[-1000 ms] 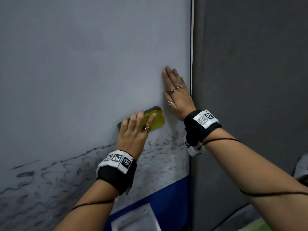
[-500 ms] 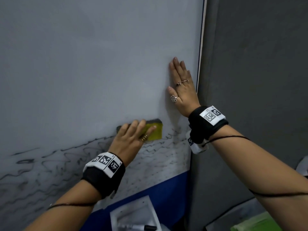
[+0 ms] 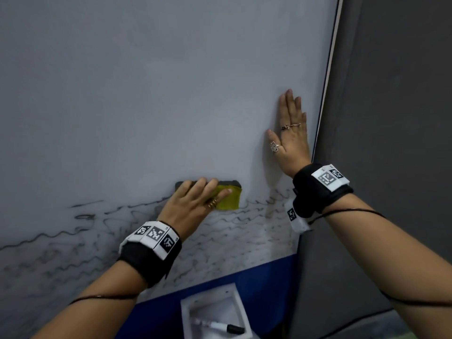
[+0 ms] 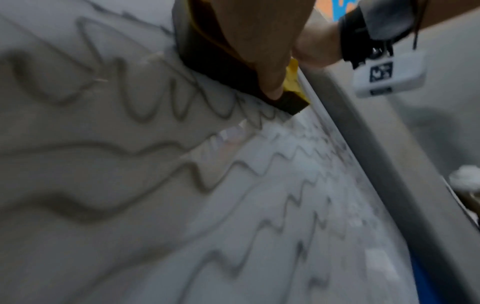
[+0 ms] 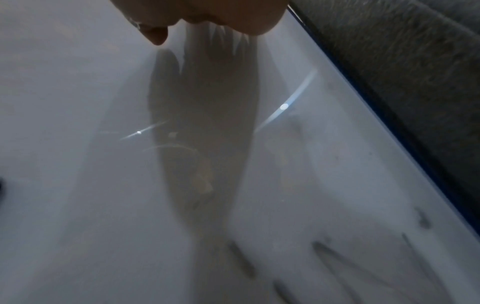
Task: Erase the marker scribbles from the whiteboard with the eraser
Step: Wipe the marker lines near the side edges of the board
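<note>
Currently the left hand [image 3: 193, 204] presses the yellow, dark-felted block eraser [image 3: 227, 198] flat against the white whiteboard [image 3: 146, 94]; the right hand [image 3: 292, 140], fingers straight, braces it. Maintain even pressure and sweep overlapping passes through the black marker scribbles [image 3: 244, 231].

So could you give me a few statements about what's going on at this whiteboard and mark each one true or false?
1. The left hand presses a yellow eraser to the whiteboard. True.
2. The right hand holds a marker. False: it lies flat on the board, holding nothing.
3. Scribbles remain on the lower part. True.
4. The marker lies on the floor. False: it lies in a white tray below the board.
</note>
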Demonstrator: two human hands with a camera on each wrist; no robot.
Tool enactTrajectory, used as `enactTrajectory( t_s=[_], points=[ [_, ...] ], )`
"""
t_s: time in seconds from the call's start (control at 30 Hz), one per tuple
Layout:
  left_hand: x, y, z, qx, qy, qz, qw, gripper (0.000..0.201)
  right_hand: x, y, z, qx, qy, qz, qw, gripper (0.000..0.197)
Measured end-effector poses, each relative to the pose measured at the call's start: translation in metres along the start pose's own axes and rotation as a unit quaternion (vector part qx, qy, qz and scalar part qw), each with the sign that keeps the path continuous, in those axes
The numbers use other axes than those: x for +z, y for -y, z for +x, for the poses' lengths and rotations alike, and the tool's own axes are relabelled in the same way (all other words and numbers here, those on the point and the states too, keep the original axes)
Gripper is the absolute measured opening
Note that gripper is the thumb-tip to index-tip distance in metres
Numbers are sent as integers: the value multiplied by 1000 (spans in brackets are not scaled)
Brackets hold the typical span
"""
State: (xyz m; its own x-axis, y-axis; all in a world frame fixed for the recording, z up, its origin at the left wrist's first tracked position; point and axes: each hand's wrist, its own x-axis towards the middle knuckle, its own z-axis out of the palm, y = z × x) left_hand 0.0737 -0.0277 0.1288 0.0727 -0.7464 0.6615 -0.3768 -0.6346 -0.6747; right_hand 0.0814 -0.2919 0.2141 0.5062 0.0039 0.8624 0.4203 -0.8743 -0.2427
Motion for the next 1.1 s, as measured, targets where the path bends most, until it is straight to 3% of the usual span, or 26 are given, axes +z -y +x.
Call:
enactTrajectory(
  t_s=[0.1, 0.17, 0.23, 0.3, 0.4, 0.5, 0.6, 0.67, 0.73, 0.83, 0.93, 1.1],
  points=[
    [-7, 6, 8, -128, -35, 27, 991, 55, -1, 7, -2, -24, -17, 1, 1000, 65],
    [-9, 3, 11, -183, -32, 27, 982, 65, 0, 21, -11, -120, -38, -30, 992, 61],
    [-11, 2, 10, -179, -16, 10, 984, 70, 10, 36, -29, -243, -43, -53, 967, 51],
    [-15, 8, 8, -147, -11, 1, 989, 59, 23, 49, -48, -306, -28, -53, 950, 46],
    [-22, 21, 4, -137, -15, -30, 990, 50, 40, 57, -60, -302, -16, -40, 952, 43],
    [-29, 35, 5, -154, -12, -85, 984, 65, 53, 70, -59, -322, -15, -36, 946, 51],
    [-38, 50, 9, -130, -7, -97, 987, 70, 60, 79, -54, -358, -43, -25, 933, 50],
    [-51, 67, 5, -143, -20, -68, 987, 60, 60, 83, -53, -374, -71, -57, 923, 46],
    [-68, 89, -7, -210, -25, -19, 977, 46, 62, 88, -53, -360, -99, -92, 923, 47],
    [-82, 119, -35, -306, 51, 20, 950, 45, 79, 100, -65, -302, -112, -91, 942, 51],
    [-76, 131, -60, -305, 137, 17, 942, 53, 106, 106, -89, -306, -104, -92, 942, 37],
    [-67, 128, -68, -313, 152, 11, 937, 55, 97, 103, -68, -362, -102, -71, 924, 45]
  ],
)
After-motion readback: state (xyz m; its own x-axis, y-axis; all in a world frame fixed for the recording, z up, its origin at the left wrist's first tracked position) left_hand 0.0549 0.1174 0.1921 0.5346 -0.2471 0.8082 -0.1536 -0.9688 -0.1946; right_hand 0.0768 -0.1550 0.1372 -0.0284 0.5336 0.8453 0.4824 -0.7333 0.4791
